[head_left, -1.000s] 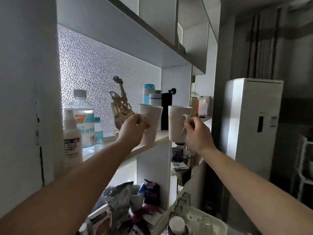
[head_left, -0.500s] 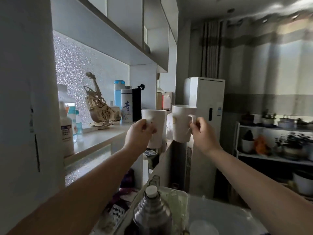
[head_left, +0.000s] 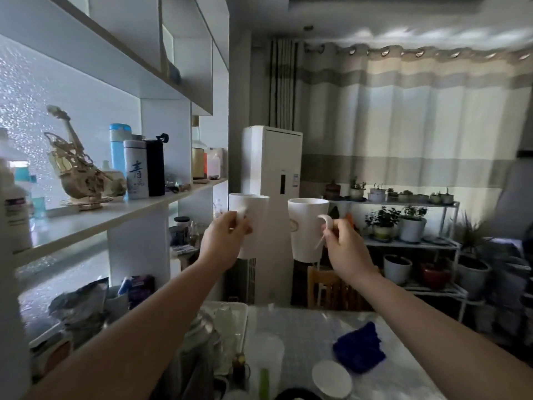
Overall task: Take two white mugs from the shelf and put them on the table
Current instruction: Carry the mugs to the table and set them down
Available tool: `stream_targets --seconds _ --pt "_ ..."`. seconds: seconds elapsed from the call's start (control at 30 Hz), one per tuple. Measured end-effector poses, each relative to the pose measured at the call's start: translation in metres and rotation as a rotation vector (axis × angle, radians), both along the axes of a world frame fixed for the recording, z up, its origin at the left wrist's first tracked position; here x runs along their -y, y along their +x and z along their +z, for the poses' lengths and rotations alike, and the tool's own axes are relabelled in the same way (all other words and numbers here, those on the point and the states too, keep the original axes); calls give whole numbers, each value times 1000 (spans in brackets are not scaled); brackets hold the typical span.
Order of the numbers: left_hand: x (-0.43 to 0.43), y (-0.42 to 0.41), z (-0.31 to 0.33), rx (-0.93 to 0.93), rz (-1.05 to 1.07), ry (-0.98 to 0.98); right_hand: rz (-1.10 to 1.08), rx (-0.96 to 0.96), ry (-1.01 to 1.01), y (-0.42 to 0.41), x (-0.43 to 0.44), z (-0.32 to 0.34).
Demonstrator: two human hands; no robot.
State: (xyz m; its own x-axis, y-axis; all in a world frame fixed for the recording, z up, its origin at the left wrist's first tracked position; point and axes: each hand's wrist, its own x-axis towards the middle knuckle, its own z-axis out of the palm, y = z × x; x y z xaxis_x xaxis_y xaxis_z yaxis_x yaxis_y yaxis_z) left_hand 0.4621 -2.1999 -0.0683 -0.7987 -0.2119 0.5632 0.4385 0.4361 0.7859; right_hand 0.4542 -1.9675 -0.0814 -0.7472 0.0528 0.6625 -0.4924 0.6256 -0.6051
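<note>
Both mugs are now hanging clear of the shelf (head_left: 121, 212), carried rightward from where they were a second ago, and the view is swinging with them so that the tabletop (head_left: 311, 336) is showing at six o'clock below the arms. The left hand (head_left: 223, 241) is gripping the left white mug (head_left: 253, 223) by its handle, fingers (head_left: 240, 226) curled and pinching the handle, with the mug upright at about eleven o'clock from centre. The right hand (head_left: 347, 249) is holding the right white mug (head_left: 305, 226) in the same way, fingers closed around its curved handle, the mug upright and just beside the other, not touching it. Both mugs are sitting in the air in front of a tall white air conditioner (head_left: 272, 168), well above the tabletop. On the shelf at nine o'clock, a wooden violin model (head_left: 73, 166), a blue flask (head_left: 119, 151), a white flask (head_left: 135, 168) and a black flask (head_left: 155, 167) are standing in a row. A blue cloth (head_left: 359, 346) is lying on the tabletop at five o'clock, near a white lid (head_left: 331, 378). At three o'clock a rack of potted plants (head_left: 403, 223) is standing before the striped curtain (head_left: 403, 119).
</note>
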Motion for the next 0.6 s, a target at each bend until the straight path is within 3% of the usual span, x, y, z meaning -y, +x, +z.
stream_targets --seconds 0.6 --pt "-294 -9 -34 66 -199 111 -217 54 40 11 -297 -18"
